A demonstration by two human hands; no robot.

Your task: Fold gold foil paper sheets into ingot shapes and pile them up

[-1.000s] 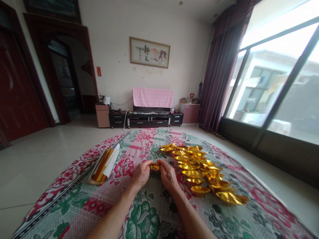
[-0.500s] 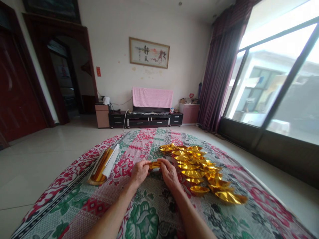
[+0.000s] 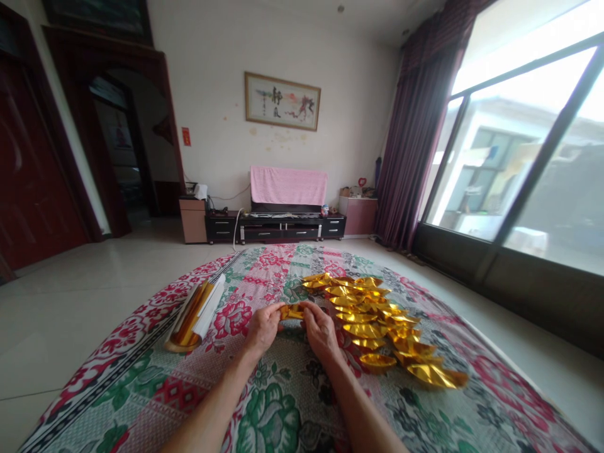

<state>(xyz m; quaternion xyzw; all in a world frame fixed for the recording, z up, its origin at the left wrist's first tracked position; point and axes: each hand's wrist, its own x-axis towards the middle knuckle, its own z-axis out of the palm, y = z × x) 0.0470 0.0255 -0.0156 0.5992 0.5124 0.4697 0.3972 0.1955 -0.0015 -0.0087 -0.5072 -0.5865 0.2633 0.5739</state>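
Between my two hands is a small piece of folded gold foil paper (image 3: 292, 312), held just above the patterned cloth. My left hand (image 3: 264, 327) pinches its left end, thumb on top. At the right end, my right hand (image 3: 319, 327) grips it with thumb and curled fingers. Just right of my right hand lie several boat-shaped gold paper ingots (image 3: 363, 331) in overlapping rows. Off to the left of my left hand, a loosely curled stack of gold and white foil sheets (image 3: 195, 318) rests on the cloth.
A flowered red, green and grey cloth (image 3: 268, 415) covers the rounded surface before me. Beyond it stand a low black TV cabinet (image 3: 283, 233) and a screen draped with a pink towel (image 3: 289, 185). A purple curtain (image 3: 410, 138) and large window are at right.
The gold foil paper between my hands has shifted slightly, showing a little more of its folded face. Both hands keep nearly the same place and grip; the ingots and sheets lie unmoved.
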